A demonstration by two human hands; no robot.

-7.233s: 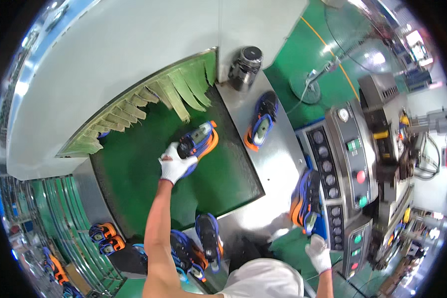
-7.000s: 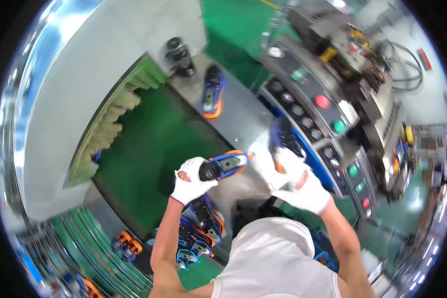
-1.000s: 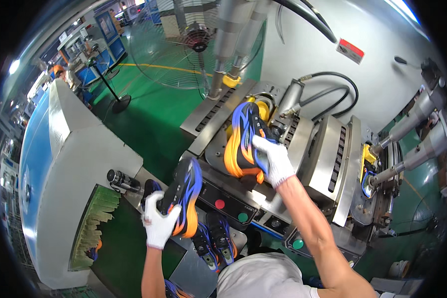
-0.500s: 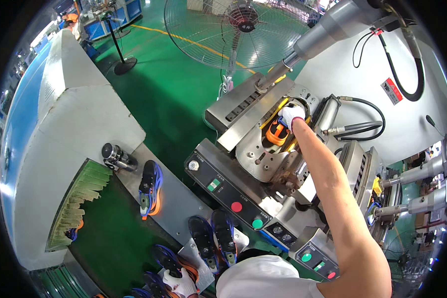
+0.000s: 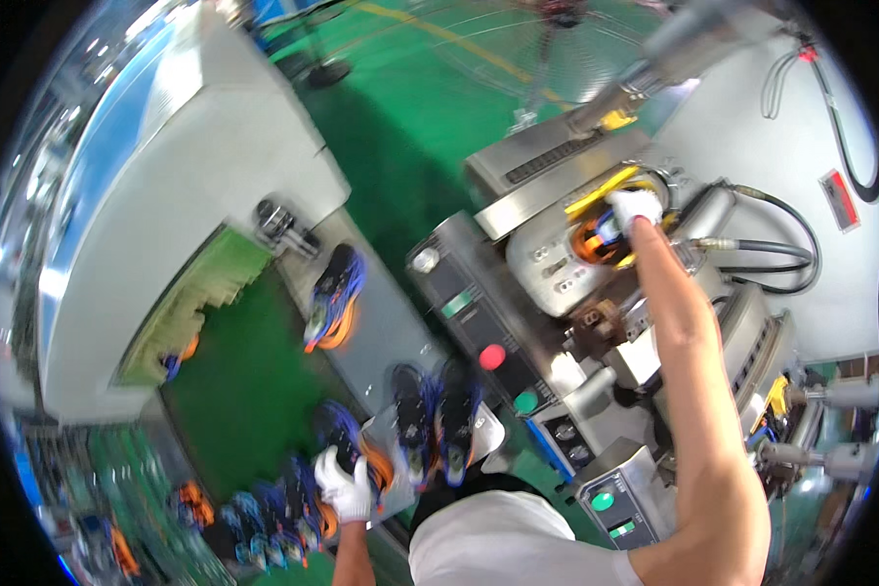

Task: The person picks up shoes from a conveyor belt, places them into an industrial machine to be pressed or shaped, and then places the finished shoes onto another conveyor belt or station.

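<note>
My right hand [image 5: 635, 209], in a white glove, grips an orange, black and blue sneaker [image 5: 596, 240] in the press's metal well; blur hides the fingertips. Yellow pads [image 5: 602, 192] flank that sneaker. My left hand [image 5: 344, 488], also gloved in white, is over the near row of sneakers, thumb and fingers apart. Just beyond it lies a dark sneaker [image 5: 337, 427] with blue and orange trim. Two more dark sneakers, a left one [image 5: 412, 420] and a right one [image 5: 454, 420], stand side by side near my body.
A single sneaker [image 5: 336, 293] lies on the grey ledge beside a dark flask [image 5: 285, 227]. At left, a large white machine housing [image 5: 195, 186] has a green strip curtain [image 5: 200, 293]. Red and green buttons mark the press's control panel [image 5: 474, 317]. A fan stands behind, blurred.
The view has shifted, so the scene sits lower and farther right, with more blur. My left hand has lifted from the sneaker it was on, its fingers spreading. My right hand stays at the press.
</note>
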